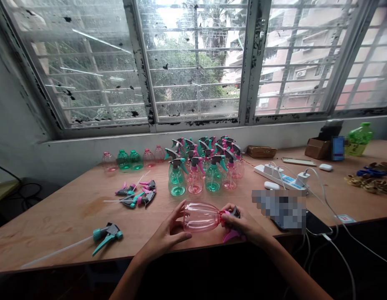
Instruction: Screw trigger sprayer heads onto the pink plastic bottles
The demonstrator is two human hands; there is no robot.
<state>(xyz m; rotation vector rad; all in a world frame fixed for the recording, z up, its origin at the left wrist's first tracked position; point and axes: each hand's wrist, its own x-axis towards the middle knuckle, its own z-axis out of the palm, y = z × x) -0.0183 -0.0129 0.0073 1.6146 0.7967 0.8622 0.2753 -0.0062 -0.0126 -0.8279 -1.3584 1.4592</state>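
Pink bottle (pixel 199 217), transparent, one: lying on its side at the near edge of the surface (pixel 60 221), dial centre for this entry, with the window at twelve; base toward nine, neck toward three. Left hand (pixel 169 232): at the bottle's nine o'clock end, thumb and fingers closed around the base. Right hand (pixel 245 223): at the three o'clock end, fingers clamped on the neck and on a pink-and-dark spray head (pixel 235 212) there, partly hidden by the fingers; whether the head is fully seated cannot be told. The two hands are apart, with the bottle between them. Assembled spray bottles (pixel 212 178), pink and green: grouped closely at twelve, standing upright. Bottles without heads (pixel 135 160), three pink and two green: in an upright row between ten and eleven. Loose spray heads (pixel 139 200), mixed colours: heaped near ten, thin tubes attached. Green-and-grey spray head (pixel 109 232), one: lying between eight and nine, its long tube pointing toward eight. Power strip (pixel 281 179), white, with plugs and cables: at two. Brown packet (pixel 261 151): between one and two, near the wall. Green container (pixel 360 139): farther out at two.
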